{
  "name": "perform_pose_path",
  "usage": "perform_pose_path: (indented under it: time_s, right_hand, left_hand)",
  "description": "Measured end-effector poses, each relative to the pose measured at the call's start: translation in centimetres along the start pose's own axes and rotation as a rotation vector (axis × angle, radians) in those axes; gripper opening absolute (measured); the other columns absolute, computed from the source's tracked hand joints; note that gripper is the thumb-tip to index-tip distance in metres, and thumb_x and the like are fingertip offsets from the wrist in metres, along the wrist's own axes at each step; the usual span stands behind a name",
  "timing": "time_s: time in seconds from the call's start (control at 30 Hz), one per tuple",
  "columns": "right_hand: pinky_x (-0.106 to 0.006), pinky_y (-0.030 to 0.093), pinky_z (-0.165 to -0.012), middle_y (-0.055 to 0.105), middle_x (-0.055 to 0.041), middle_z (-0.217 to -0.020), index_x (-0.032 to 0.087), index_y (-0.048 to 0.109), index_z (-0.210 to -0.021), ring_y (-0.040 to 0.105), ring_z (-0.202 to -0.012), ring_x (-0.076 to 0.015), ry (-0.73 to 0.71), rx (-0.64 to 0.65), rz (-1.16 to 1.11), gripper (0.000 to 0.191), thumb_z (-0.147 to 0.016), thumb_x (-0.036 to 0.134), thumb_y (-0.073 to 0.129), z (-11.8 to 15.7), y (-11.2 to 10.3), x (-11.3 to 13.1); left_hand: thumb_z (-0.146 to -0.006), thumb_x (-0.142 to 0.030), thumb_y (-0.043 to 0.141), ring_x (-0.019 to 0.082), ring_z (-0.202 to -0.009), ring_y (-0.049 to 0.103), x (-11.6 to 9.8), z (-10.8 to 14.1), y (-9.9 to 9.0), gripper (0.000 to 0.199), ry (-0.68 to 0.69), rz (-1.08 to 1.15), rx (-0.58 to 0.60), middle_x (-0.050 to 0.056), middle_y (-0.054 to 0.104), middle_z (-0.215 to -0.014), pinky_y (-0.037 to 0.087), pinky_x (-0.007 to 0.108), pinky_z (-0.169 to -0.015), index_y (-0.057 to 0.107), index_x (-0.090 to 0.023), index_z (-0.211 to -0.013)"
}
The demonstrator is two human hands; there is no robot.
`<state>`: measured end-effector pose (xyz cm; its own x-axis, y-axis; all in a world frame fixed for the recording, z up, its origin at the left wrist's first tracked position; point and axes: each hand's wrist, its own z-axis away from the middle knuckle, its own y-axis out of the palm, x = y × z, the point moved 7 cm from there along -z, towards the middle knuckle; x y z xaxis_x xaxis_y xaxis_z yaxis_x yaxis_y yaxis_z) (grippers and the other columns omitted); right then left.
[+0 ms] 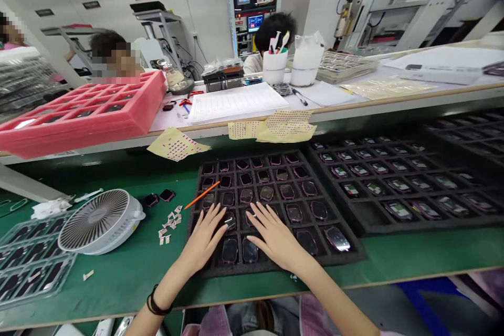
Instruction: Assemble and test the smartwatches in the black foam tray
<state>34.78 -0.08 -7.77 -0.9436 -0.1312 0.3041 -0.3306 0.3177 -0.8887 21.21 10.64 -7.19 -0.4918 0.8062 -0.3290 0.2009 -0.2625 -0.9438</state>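
Observation:
My left hand (pixel 203 239) lies over the left part of a black foam tray (pixel 271 265), fingers spread. My right hand (pixel 271 233) rests flat over the tray's middle, its fingers also apart. Square watch cases (pixel 250 250) with dark faces and pinkish rims sit in the tray's compartments, some hidden beneath my hands. No object shows in either hand. Past my left fingertips, a thin orange stick (pixel 202 195) lies slanted across the tray's left edge. Small pale tabs (pixel 170 223) are scattered on the green mat left of the tray.
A round white fan (pixel 103 220) and a clear tray of dark parts (pixel 37 257) stand on the left. Another black foam tray (pixel 378 184) adjoins on the right. The shelf above bears pink foam (pixel 79 126), papers (pixel 236 101) and cups (pixel 274 67). Two people sit beyond it.

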Motion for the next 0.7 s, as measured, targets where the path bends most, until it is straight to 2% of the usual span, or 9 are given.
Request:
perform_pose_path:
  time_s: [0.07,0.13,0.2,0.27,0.33,0.43,0.5,0.6,0.7]
  right_hand:
    - [-0.05,0.033,-0.109,0.037,-0.0133,-0.145,0.015,0.04,-0.139,0.029,-0.136,-0.0276,-0.025,-0.008,-0.054,0.052,-0.093,0.04,0.045,0.5,-0.5,1.1]
    - [-0.05,0.031,-0.11,0.047,-0.0111,-0.139,0.018,0.043,-0.137,0.039,-0.131,-0.0249,-0.072,-0.037,-0.142,0.047,-0.093,0.032,0.047,1.4,-1.5,2.6]
    - [-0.05,0.032,-0.11,0.059,-0.0078,-0.126,0.021,0.046,-0.133,0.052,-0.12,-0.0212,-0.076,-0.124,-0.232,0.041,-0.093,0.022,0.045,2.6,-2.9,3.6]
    - [-0.05,0.037,-0.107,0.066,-0.006,-0.113,0.021,0.05,-0.128,0.061,-0.106,-0.0185,-0.024,-0.259,-0.286,0.038,-0.092,0.012,0.042,4.3,-4.0,3.7]
    - [-0.049,0.043,-0.102,0.068,-0.0058,-0.105,0.02,0.053,-0.123,0.064,-0.096,-0.0173,0.046,-0.397,-0.302,0.037,-0.09,0.007,0.041,6.1,-4.7,3.0]
    - [-0.046,0.049,-0.096,0.069,-0.0053,-0.098,0.02,0.055,-0.117,0.066,-0.09,-0.0173,0.134,-0.538,-0.273,0.034,-0.089,0.006,0.042,8.4,-5.2,1.6]
    - [-0.044,0.052,-0.092,0.07,-0.005,-0.094,0.02,0.057,-0.114,0.067,-0.086,-0.0177,0.175,-0.607,-0.237,0.032,-0.089,0.006,0.042,9.4,-5.7,0.6]
    - [-0.042,0.055,-0.085,0.071,-0.005,-0.089,0.02,0.06,-0.111,0.067,-0.08,-0.018,0.202,-0.694,-0.187,0.031,-0.088,0.006,0.044,10.6,-6.7,-0.3]
    - [-0.041,0.056,-0.081,0.07,-0.0057,-0.088,0.019,0.061,-0.109,0.067,-0.08,-0.0187,0.204,-0.778,-0.133,0.032,-0.086,0.004,0.044,11.5,-7.7,-0.7]
  left_hand:
    - [-0.096,-0.033,0.032,0.023,-0.138,0.027,-2.2,-1.5,-1.0,0.041,0.071,0.014,-0.074,0.007,0.038,-0.146,0.019,0.052,-0.114,0.041,-0.023,-0.135]
    - [-0.095,-0.026,0.035,0.021,-0.131,0.039,-5.7,-3.6,-1.3,0.035,0.215,0.035,-0.082,0.008,0.048,-0.138,0.026,0.047,-0.112,0.05,-0.021,-0.126]
    - [-0.093,-0.022,0.039,0.019,-0.121,0.048,-9.7,-6.0,-0.4,0.03,0.367,0.063,0.008,0.008,0.055,-0.129,0.038,0.038,-0.105,0.055,-0.02,-0.119]
    - [-0.092,-0.019,0.042,0.019,-0.116,0.051,-13.3,-8.3,1.1,0.028,0.481,0.049,0.108,0.009,0.057,-0.124,0.043,0.033,-0.1,0.056,-0.017,-0.116]
    - [-0.089,-0.017,0.046,0.021,-0.111,0.053,-15.9,-10.1,2.9,0.027,0.539,-0.024,0.193,0.012,0.059,-0.117,0.045,0.033,-0.096,0.056,-0.014,-0.114]
    - [-0.083,-0.02,0.056,0.026,-0.103,0.056,-17.6,-12.0,4.9,0.029,0.528,-0.179,0.269,0.015,0.061,-0.108,0.049,0.035,-0.086,0.057,-0.01,-0.11]
    - [-0.078,-0.022,0.061,0.027,-0.1,0.056,-17.9,-12.8,5.3,0.032,0.51,-0.247,0.283,0.016,0.061,-0.104,0.05,0.035,-0.081,0.057,-0.01,-0.108]
    - [-0.071,-0.029,0.067,0.028,-0.096,0.058,-18.1,-13.6,4.9,0.039,0.512,-0.267,0.278,0.014,0.063,-0.099,0.051,0.034,-0.075,0.058,-0.013,-0.105]
    - [-0.069,-0.035,0.067,0.026,-0.091,0.061,-19.1,-14.7,3.9,0.043,0.537,-0.204,0.217,0.011,0.064,-0.097,0.051,0.034,-0.075,0.058,-0.016,-0.105]
